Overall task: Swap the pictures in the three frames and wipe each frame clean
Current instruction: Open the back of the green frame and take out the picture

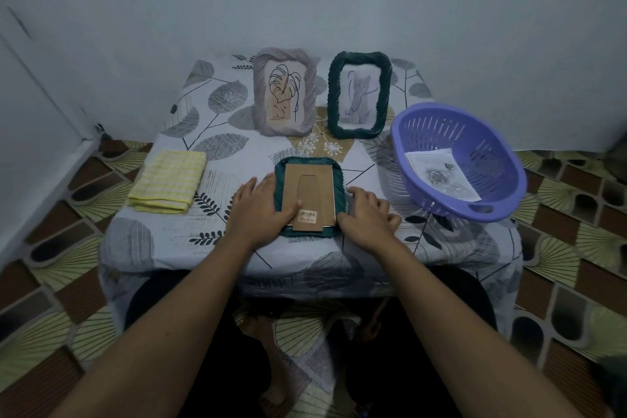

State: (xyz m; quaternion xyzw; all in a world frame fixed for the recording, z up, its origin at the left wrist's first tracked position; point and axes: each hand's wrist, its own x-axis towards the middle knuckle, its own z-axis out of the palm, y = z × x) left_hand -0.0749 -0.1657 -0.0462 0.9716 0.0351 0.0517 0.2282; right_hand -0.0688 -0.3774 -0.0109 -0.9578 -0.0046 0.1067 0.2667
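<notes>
A dark green frame [309, 162] lies face down near the table's front, its brown cardboard back [310, 193] and barcode sticker facing up. My left hand [261, 210] rests on its left side, thumb on the cardboard. My right hand [368, 217] touches the frame's right edge with fingers bent. Behind stand a grey frame [261, 92] with a leaf line drawing and a second green frame [383, 92] with a cat picture. A folded yellow checked cloth [169, 181] lies at the left.
A purple plastic basket [475, 146] sits at the table's right, holding loose picture sheets [442, 175] with a rose drawing. A leaf-patterned cloth [220, 132] covers the small table. Walls close in behind and on the left; patterned floor tiles surround the table.
</notes>
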